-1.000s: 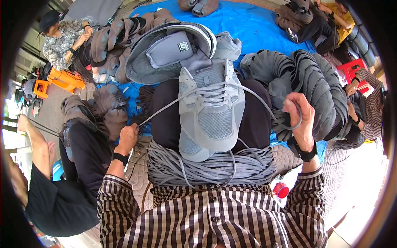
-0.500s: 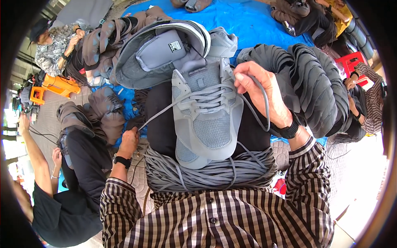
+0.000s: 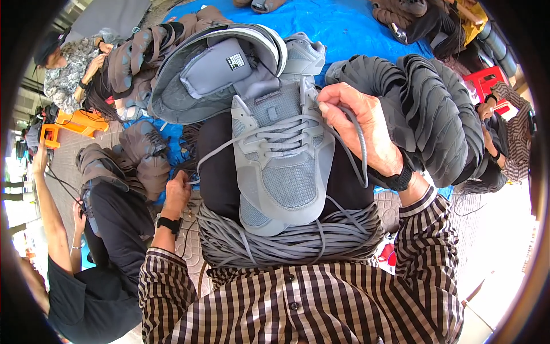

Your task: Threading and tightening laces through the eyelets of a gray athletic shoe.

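Grey mesh covers the sneaker [image 3: 281, 166] that lies across the person's dark-trousered lap, its heel near the checked shirt and its toe pointing away toward the blue tarp [image 3: 344, 26]. A grey lace [image 3: 220, 150] runs through its eyelets. The right hand [image 3: 361, 129] sits at the shoe's upper right edge, fingers curled and pinching one end of the lace, which loops down past the black wristwatch [image 3: 395, 180]. The left hand [image 3: 176, 192] is lower and off to the shoe's left side, clenched on the other end of the lace, which stretches taut from it up to the eyelets. A thick bundle of loose grey laces [image 3: 286, 243] rests on the lap just under the shoe's heel, touching it. Beyond the toe lies a second grey sneaker [image 3: 220, 71], tipped so its inside and insole show. To the right stands a stack of dark grey shoe uppers [image 3: 435, 109]. On the left, another person in a black shirt [image 3: 109, 229] works beside more grey uppers [image 3: 137, 155].
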Tool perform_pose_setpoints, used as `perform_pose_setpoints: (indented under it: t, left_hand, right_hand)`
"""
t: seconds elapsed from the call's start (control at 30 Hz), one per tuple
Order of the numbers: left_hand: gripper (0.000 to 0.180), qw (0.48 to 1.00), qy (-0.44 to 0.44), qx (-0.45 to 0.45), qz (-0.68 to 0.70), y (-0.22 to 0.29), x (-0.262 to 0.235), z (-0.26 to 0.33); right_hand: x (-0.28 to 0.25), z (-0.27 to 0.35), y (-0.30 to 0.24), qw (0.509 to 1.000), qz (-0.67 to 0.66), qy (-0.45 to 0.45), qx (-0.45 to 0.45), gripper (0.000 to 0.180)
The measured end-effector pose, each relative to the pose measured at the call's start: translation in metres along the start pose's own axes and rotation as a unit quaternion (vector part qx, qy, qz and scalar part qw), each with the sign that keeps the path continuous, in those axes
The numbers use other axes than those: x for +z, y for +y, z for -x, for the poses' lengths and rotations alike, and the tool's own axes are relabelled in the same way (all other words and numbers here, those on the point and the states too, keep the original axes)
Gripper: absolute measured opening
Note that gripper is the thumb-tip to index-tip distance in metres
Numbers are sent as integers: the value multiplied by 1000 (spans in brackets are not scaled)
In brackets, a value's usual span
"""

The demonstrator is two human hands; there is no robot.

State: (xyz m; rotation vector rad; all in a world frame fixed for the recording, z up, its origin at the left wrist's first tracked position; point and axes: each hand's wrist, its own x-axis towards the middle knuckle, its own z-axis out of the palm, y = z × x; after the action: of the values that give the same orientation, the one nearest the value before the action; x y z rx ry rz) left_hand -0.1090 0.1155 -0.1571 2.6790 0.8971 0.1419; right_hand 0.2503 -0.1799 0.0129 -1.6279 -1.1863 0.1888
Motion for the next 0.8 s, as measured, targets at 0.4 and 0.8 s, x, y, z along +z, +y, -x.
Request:
perform_pose_setpoints:
  t: [0.4, 0.8]
  left_hand:
    - [7, 941, 167, 38, 292, 112, -73, -34]
    - [13, 877, 126, 167, 432, 222, -101, -69]
  right_hand:
    - [-2, -10, -7, 966, 169, -8, -196, 21]
    - [0, -16, -2, 996, 61, -57, -37, 14]
